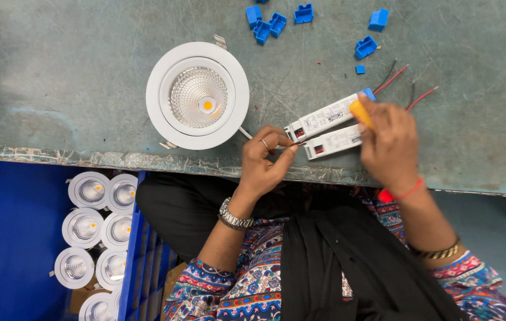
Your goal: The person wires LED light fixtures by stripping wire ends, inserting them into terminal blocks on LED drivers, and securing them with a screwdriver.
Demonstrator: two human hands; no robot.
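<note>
A round white recessed downlight [198, 95] lies face up on the scratched grey-green workbench [75, 77]. Right of it lie two slim white driver boxes [324, 117], side by side, with red and black wires [397, 77] trailing from their far ends. My left hand [266, 160] pinches thin wire ends at the near end of the boxes. My right hand [388, 142] grips a yellow-handled tool [360, 112], pressing over the lower box [335, 141].
Several blue plastic clips [268, 22] lie scattered at the bench's far edge. A blue crate [9, 238] below left holds several white downlights [95, 229]. The bench's worn front edge [116, 159] runs across. My lap is just below it.
</note>
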